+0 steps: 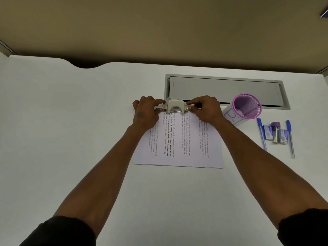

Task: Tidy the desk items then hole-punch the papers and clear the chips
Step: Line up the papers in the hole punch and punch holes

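Punch (175,107) sits on the papers' (177,139) far edge, mid worktop (71,121). My left hand (146,110) and right hand (205,109) pinch its ends. I'd centre it, seat the sheets fully, then press straight down.

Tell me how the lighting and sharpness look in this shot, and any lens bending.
Head view: soft even light, no glare on the desk; wide-angle bending curves its far edge; print on the papers readable but soft; punch and both hands, left and right, sharp.
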